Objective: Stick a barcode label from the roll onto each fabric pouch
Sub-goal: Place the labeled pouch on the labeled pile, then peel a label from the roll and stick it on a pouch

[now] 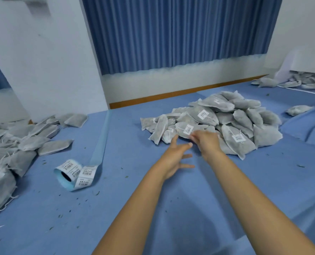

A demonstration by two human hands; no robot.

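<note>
Head cam: L hand [177, 157] spread, empty; R hand [206, 141] blurred, grip unclear. Pouches [242, 117] prob light, squashy, non-slip, so grab by an edge.

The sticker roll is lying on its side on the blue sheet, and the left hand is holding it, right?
Not quite. The sticker roll does lie on its side on the blue sheet, but the left hand is not holding it. The head view shows that hand open and empty, well to the roll's right, beside the pile of labelled pouches.
</note>
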